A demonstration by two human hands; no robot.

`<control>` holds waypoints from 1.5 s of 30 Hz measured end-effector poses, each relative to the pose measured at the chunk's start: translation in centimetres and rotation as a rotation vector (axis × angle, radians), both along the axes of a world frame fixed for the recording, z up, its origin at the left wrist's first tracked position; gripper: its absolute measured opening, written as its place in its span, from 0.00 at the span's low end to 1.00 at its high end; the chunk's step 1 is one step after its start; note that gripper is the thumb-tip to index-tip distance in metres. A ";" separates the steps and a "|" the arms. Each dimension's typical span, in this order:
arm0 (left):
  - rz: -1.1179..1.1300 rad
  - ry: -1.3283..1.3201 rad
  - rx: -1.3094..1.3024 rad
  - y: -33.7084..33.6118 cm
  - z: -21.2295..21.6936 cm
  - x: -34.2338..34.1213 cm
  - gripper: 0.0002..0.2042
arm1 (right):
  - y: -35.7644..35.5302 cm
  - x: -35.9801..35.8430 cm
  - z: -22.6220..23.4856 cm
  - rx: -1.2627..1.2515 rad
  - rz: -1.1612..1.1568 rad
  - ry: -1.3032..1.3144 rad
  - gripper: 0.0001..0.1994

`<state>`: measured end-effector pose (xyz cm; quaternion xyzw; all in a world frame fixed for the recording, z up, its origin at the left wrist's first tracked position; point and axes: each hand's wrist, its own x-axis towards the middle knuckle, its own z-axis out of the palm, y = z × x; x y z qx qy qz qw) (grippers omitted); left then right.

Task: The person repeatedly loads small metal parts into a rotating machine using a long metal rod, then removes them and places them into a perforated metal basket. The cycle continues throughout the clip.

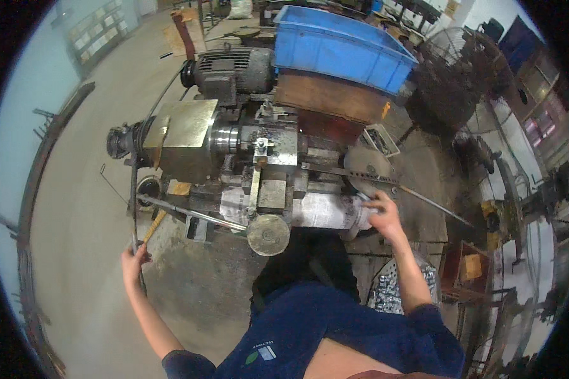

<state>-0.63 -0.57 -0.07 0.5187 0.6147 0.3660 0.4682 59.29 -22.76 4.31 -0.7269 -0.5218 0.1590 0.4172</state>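
My left hand (134, 260) is closed around a long dark rod (134, 208) that stands at the left end of a small lathe-like machine (259, 142). Next to that hand runs a yellow stick (154, 226). A shiny metal lever (196, 215) slants from the machine's left side toward a round metal disc (268, 235). My right hand (385, 218) is at the right end of a pale sheet-covered tray (322, 210), its fingers bent and drawn together. Whatever those fingers hold is too small to make out. A perforated flat bar (367, 177) lies just beyond them.
An electric motor (237, 69) and a large blue crate (341, 50) stand behind the machine. Below my right forearm sits a basket of small shiny metal parts (401, 287). A large dark fan (446, 82) is at the right. A thin rod (436, 205) sticks out rightward.
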 end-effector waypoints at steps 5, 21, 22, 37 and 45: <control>0.025 0.225 0.023 -0.5 -0.2 -1.0 0.16 | 15.2 -8.4 6.3 0.164 0.511 -0.296 0.19; 0.110 0.581 0.040 -5.5 0.7 0.0 0.12 | 28.7 -13.6 3.8 -0.093 0.580 -0.496 0.12; 0.116 0.552 0.029 -5.6 1.3 0.4 0.12 | 28.6 -13.9 4.1 -0.084 0.588 -0.563 0.12; 0.136 0.552 -0.018 -5.7 2.1 1.0 0.11 | 30.1 -13.9 3.0 -0.081 0.522 -0.566 0.09; 0.187 1.005 0.079 -7.8 2.5 1.7 0.16 | 31.4 -15.5 3.6 -0.118 0.469 -0.515 0.10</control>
